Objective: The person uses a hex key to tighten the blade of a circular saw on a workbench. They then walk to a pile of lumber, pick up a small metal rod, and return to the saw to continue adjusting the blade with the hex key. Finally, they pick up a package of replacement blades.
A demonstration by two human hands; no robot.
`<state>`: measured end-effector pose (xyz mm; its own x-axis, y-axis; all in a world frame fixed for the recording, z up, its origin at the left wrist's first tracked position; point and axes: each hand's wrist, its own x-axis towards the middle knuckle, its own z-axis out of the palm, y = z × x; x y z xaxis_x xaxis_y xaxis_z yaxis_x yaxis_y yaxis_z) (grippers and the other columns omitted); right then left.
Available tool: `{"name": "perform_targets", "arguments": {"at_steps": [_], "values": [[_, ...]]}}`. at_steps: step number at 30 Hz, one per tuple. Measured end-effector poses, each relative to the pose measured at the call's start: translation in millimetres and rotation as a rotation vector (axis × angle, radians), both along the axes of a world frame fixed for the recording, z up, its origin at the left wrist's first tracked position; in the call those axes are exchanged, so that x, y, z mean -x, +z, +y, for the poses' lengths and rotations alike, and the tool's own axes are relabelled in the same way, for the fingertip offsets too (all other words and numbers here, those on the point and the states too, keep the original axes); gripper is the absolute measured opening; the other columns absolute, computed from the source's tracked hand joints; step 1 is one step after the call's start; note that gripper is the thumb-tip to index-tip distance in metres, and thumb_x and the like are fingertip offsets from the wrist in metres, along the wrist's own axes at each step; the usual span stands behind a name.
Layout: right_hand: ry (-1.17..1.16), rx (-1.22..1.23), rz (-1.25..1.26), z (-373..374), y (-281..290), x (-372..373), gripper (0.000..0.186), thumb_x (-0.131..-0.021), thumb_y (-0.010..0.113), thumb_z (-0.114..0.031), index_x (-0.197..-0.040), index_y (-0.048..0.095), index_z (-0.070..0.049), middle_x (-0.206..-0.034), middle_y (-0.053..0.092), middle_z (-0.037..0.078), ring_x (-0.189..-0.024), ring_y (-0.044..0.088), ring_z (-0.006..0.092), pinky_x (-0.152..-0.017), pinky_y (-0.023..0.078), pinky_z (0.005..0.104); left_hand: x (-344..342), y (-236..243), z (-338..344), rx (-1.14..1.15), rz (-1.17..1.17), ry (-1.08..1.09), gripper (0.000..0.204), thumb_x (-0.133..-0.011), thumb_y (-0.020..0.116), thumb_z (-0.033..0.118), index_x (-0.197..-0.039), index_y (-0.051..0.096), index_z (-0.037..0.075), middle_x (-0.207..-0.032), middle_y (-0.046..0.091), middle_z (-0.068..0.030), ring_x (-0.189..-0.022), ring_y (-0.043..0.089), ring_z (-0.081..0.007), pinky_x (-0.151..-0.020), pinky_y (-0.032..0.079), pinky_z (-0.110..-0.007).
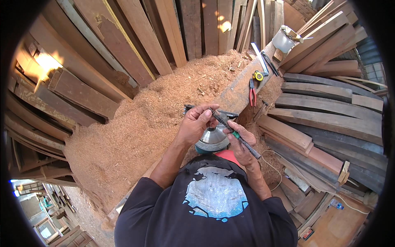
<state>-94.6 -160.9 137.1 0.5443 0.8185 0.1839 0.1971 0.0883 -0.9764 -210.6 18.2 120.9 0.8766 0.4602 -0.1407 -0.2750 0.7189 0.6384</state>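
Observation:
Both hands are raised in front of my chest around a long, dark stick-like tool [222, 118] with a green band partway along it. The fingers of my left hand [200, 119] close on its upper end. My right hand [242, 142] wraps its lower part, and the tail of the tool sticks out past my palm. Its exact kind cannot be made out. Right below the hands stands a power tool [213, 136] with a silver cone-shaped top and a teal body, partly covered by my hands and shirt.
Wood shavings [152, 113] heap up ahead and to the left. On a plank [240, 88] lie red-handled pliers [252, 94], a yellow tape measure [258, 76] and a metal square [259, 57]. A white bucket [283, 41] stands beyond. Stacked timber [329, 119] lines the right; a pale cord [302, 176] crosses there.

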Motion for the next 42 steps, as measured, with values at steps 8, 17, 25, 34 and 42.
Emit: {"name": "perform_targets", "arguments": {"at_steps": [8, 17, 25, 34, 42], "values": [[0.123, 0.288, -0.571, -1.0, 23.5, -10.7, 0.066, -0.084, 0.077, -0.007, -0.144, 0.050, 0.000, -0.108, 0.067, 0.016, -0.097, 0.063, 0.0337, -0.090, 0.047, 0.0450, -8.6, -6.2, 2.5, -0.099, 0.044, -0.047, 0.030, -0.105, 0.064, 0.019, -0.130, 0.069, 0.002, -0.104, 0.071, -0.0039, -0.082, 0.064, -0.0115, -0.075, 0.054, -0.028], [0.032, 0.320, -0.810, -4.6, -0.8, -24.0, 0.059, -0.084, 0.077, -0.009, -0.133, 0.048, 0.002, -0.101, 0.057, 0.016, -0.092, 0.055, 0.0365, -0.085, 0.042, 0.0479, -42.3, -4.0, -12.3, 0.013, -0.012, -0.124, 0.040, -0.109, 0.057, 0.024, -0.138, 0.060, -0.003, -0.109, 0.072, -0.0084, -0.085, 0.066, -0.0136, -0.079, 0.055, -0.028], [-0.181, 0.360, -0.807, 5.1, -14.6, -62.3, 0.044, -0.089, 0.073, -0.008, -0.125, 0.049, 0.001, -0.103, 0.057, 0.020, -0.096, 0.056, 0.0389, -0.084, 0.041, 0.0499, -65.8, -7.8, -7.8, -0.110, 0.089, -0.064, 0.038, -0.111, 0.051, 0.025, -0.136, 0.060, -0.002, -0.118, 0.069, -0.0098, -0.099, 0.065, -0.0132, -0.089, 0.053, -0.032], [-0.390, 0.559, -0.788, 20.9, -110.3, -157.2, 0.050, -0.087, 0.070, -0.006, -0.130, 0.047, 0.003, -0.111, 0.058, 0.025, -0.103, 0.056, 0.0441, -0.086, 0.043, 0.0543, -8.6, -45.0, 7.2, -0.898, 0.599, 0.275, 0.023, -0.099, 0.063, 0.011, -0.118, 0.070, 0.001, -0.115, 0.067, -0.0112, -0.102, 0.064, -0.0182, -0.095, 0.050, -0.032], [-0.324, 0.834, -0.588, 43.5, -230.1, -183.7, 0.062, -0.075, 0.068, -0.001, -0.133, 0.044, 0.003, -0.114, 0.060, 0.025, -0.108, 0.058, 0.0465, -0.090, 0.049, 0.0575, 12.5, -50.9, -18.4, -1.321, 0.785, 0.268, 0.033, -0.085, 0.075, 0.009, -0.117, 0.069, 0.005, -0.123, 0.064, -0.0162, -0.115, 0.059, -0.0349, -0.101, 0.047, -0.045]]}}
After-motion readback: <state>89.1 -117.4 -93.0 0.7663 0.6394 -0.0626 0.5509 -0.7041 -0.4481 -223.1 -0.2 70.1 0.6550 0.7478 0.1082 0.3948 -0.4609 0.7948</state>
